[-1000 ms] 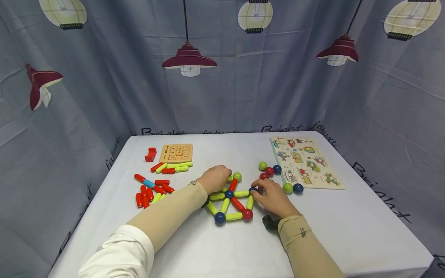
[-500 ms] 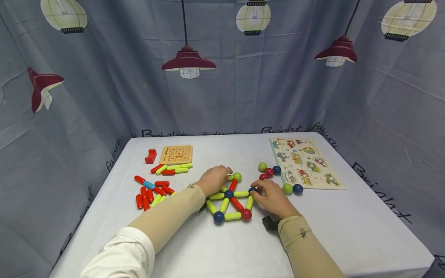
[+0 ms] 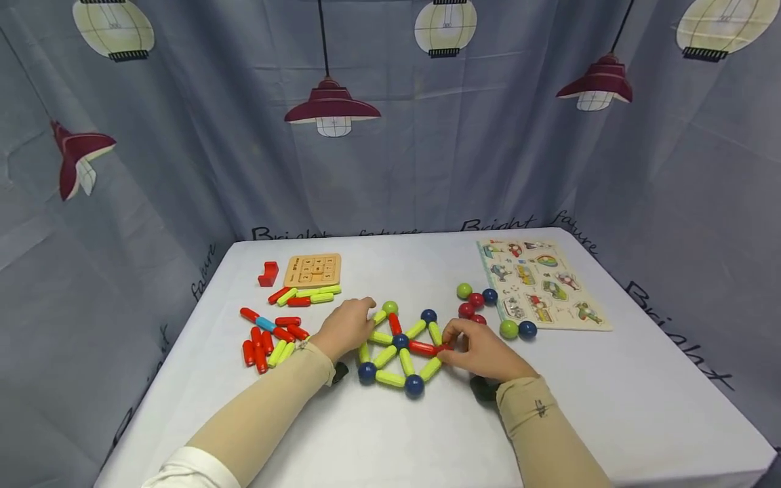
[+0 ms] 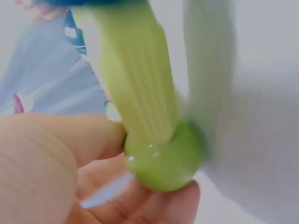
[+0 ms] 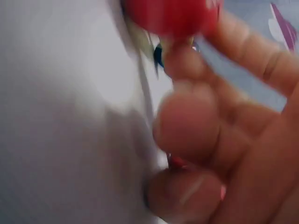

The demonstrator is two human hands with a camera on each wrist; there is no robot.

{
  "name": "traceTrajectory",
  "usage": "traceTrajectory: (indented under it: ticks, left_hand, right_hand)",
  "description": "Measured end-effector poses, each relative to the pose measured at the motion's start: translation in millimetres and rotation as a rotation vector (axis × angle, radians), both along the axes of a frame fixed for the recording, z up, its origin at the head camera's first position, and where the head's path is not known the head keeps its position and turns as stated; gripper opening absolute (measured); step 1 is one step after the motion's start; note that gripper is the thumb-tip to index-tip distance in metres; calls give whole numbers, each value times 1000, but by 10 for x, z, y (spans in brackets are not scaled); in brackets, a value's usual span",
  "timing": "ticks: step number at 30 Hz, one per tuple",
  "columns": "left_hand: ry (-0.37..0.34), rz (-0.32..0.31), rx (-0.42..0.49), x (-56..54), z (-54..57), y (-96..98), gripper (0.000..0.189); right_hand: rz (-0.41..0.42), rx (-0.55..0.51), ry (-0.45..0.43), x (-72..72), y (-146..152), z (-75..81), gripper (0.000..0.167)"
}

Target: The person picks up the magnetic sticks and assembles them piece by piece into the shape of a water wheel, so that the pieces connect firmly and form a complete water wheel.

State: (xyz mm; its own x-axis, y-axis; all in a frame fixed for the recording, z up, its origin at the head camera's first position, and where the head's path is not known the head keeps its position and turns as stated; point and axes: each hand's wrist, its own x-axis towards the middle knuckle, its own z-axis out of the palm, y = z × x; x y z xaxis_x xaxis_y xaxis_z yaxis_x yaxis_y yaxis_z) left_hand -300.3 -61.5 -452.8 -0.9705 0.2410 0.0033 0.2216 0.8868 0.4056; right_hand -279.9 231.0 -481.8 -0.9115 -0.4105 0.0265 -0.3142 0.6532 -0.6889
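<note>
A wheel-shaped frame of toy rods and balls lies mid-table, with a blue ball (image 3: 401, 341) at its hub. Most rods are yellow-green; one red rod (image 3: 422, 348) runs from the hub to the right hand and another goes up to a green rim ball (image 3: 390, 308). At the frame's left rim is my left hand (image 3: 344, 330), pinching a green ball (image 4: 166, 161) joined to a yellow-green rod (image 4: 135, 79); the head view hides this ball. My right hand (image 3: 485, 349) grips a red ball (image 5: 168, 16) at the right rim, its fingers partly covering it.
Loose red rods (image 3: 259, 349) and yellow-green rods lie to the left, below a wooden number puzzle (image 3: 312, 270) and a red block (image 3: 268, 274). Several loose balls (image 3: 466, 310) sit right of the frame, beside a picture puzzle board (image 3: 546, 285).
The frame has turned counterclockwise. My right hand has moved from a blue rim ball to the red one, and my left hand has shifted left and slightly down.
</note>
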Motion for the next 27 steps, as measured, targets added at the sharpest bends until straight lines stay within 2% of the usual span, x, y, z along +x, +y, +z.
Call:
traceTrajectory:
  ticks: [2, 5, 7, 9, 11, 14, 17, 19, 20, 24, 27]
  left_hand:
    - [-6, 36, 4, 104, -14, -5, 44]
    - [-30, 61, 72, 236, -38, -1, 55]
    - [-49, 75, 120, 287, -52, -6, 60]
    - [-35, 96, 125, 304, -55, -32, 58]
    - [13, 118, 92, 268, -49, -87, 52]
    - [90, 159, -16, 148, -36, -215, 47]
    - [87, 177, -133, 14, -55, -364, 50]
    - [83, 164, -204, -43, -80, -450, 45]
    - [87, 161, -222, -62, -93, -484, 40]
    - [198, 146, -247, -129, -112, -569, 18]
    - [241, 158, -246, -186, -93, -602, 13]
  right_hand:
    - [-55, 15, 33, -35, 30, 13, 21]
    - [-103, 33, 77, -79, 49, 16, 21]
    - [-115, 36, 88, -91, 50, 5, 22]
    - [-128, 39, 88, -91, 44, -13, 22]
    - [-135, 42, 84, -80, 40, -32, 22]
    - [-150, 43, 82, -69, 36, -52, 21]
    - [-151, 34, 85, -64, 36, -56, 21]
    - [-147, 30, 78, -61, 30, -57, 21]
    - [-145, 29, 72, -59, 26, -58, 21]
    - [-137, 33, 70, -57, 12, -60, 22]
    - [-142, 32, 75, -58, 5, -57, 22]
